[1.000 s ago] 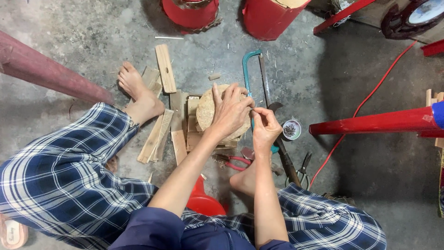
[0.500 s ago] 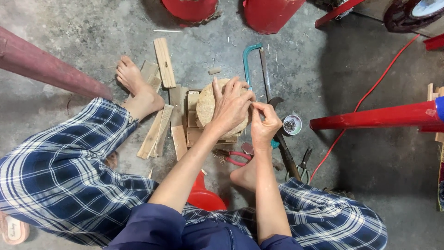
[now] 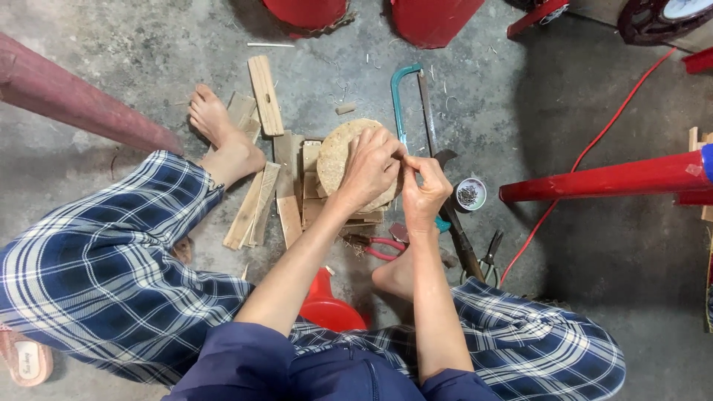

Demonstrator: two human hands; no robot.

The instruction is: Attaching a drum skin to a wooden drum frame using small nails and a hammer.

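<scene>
I sit on the concrete floor with both bare feet out. My left hand [image 3: 371, 169] grips the edge of a round, pale wooden disc [image 3: 336, 154] that rests on a pile of wooden slats [image 3: 290, 194]. My right hand [image 3: 425, 186] is right beside it, fingers pinched together at the disc's right edge; what they pinch is too small to make out. The two hands touch at the fingertips.
A teal-framed hacksaw [image 3: 407, 96] lies behind the hands. A small round tin of nails [image 3: 470, 194], red-handled pliers [image 3: 379, 246] and dark pincers [image 3: 486, 256] lie at the right. Red tubes [image 3: 601, 180], red buckets [image 3: 434, 18] and a red cable [image 3: 594, 141] surround the spot.
The view has shifted slightly. My right hand's fingers have closed in against my left hand's fingertips at the disc's edge.
</scene>
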